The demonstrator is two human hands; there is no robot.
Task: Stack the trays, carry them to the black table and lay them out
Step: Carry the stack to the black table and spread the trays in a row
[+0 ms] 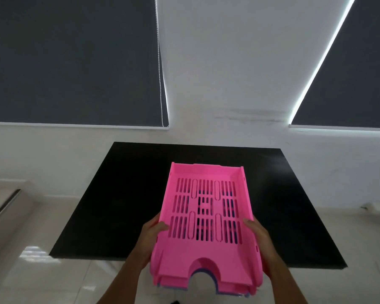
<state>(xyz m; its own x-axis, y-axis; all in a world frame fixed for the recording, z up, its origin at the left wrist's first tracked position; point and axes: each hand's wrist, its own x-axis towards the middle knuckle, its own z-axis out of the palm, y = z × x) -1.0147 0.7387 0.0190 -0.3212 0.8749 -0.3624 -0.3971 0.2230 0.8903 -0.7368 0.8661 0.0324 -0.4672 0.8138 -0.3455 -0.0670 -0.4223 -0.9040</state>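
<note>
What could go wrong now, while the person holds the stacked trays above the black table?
1. The stack of trays is gripped only at its side walls near the front by the left hand and right hand; the far end tilts unsupported, so the lower trays might slide out.
2. The near end hangs past the edge of the black table, over the floor; released here, the stack may tip off.

The top tray [206,218] is bright pink moulded plastic, smooth with a soft sheen, its floor cut with slots. Beneath it, a purple plastic edge [201,272] peeks out. The desk [123,205] under the stack is flat matt black. The floor [37,279] around the desk is glossy pale tile.
</note>
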